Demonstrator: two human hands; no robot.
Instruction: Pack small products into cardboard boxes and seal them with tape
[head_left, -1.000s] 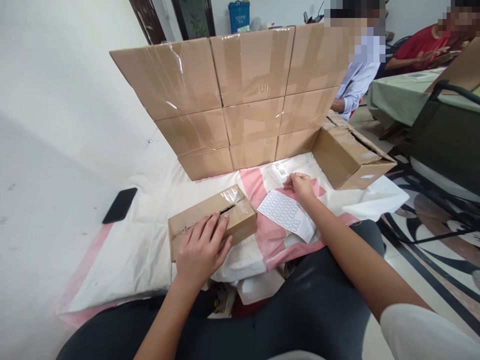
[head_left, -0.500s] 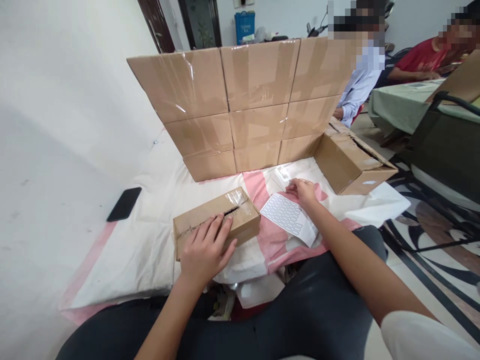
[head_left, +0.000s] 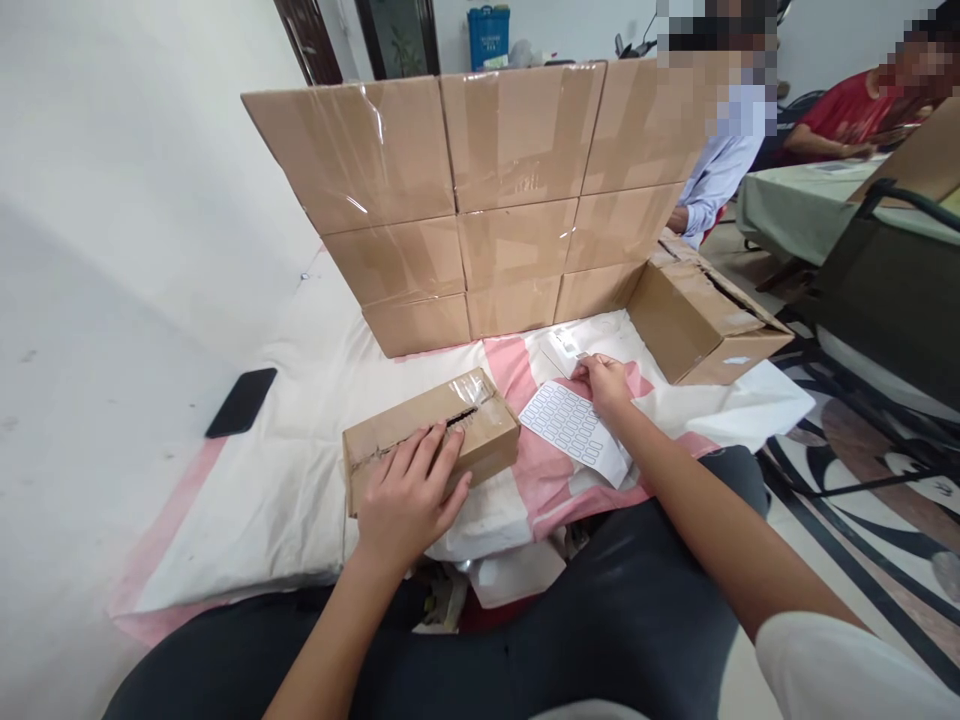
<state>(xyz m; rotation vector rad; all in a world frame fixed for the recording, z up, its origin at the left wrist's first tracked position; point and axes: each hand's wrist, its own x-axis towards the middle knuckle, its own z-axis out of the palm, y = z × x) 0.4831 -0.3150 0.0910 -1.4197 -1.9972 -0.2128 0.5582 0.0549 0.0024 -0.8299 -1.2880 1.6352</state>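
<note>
A small taped cardboard box (head_left: 491,425) lies on the white and pink cloth. My left hand (head_left: 412,490) rests on its top with fingers spread, beside a dark slit in the tape. My right hand (head_left: 606,385) is closed in a pinch at the near edge of a small white printed card (head_left: 564,345). Just below that hand lies a white sheet with rows of small outlined labels (head_left: 566,425), one corner partly under my wrist.
A tall panel of joined cardboard boxes (head_left: 517,200) stands behind. An open carton (head_left: 675,320) is at its right end. A black phone (head_left: 241,402) lies at left. Two people sit beyond, near a green-covered table (head_left: 787,200) and a chair (head_left: 885,290).
The view has shifted slightly. Both hands keep nearly the same places, the left on the box and the right at the card.
</note>
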